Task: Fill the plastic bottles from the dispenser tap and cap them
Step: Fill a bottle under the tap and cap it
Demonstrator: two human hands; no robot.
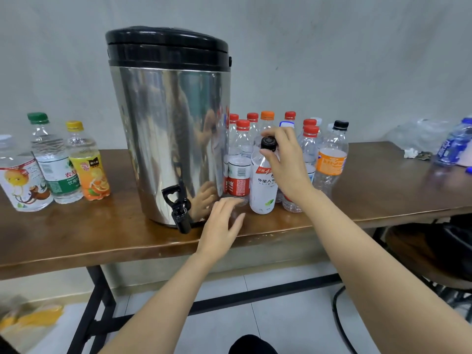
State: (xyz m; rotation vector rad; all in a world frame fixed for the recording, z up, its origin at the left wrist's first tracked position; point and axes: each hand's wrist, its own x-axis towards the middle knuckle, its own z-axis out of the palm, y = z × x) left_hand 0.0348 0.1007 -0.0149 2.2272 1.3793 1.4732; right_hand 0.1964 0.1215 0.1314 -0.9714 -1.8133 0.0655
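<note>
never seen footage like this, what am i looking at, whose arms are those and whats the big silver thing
There is no machine here. This is one picture from a camera worn on a person's head, looking down at their own bare arms. The silver drum with a black lid is a drinks dispenser. Its tap sits low on the front. It stands on a wooden table. To its left stand three bottles, and to its right a bunch of capped bottles. The right hand pinches the black cap of a white bottle at the front of that bunch. The left hand is open, with fingers spread low over the table near the tap, and holds nothing.
</note>
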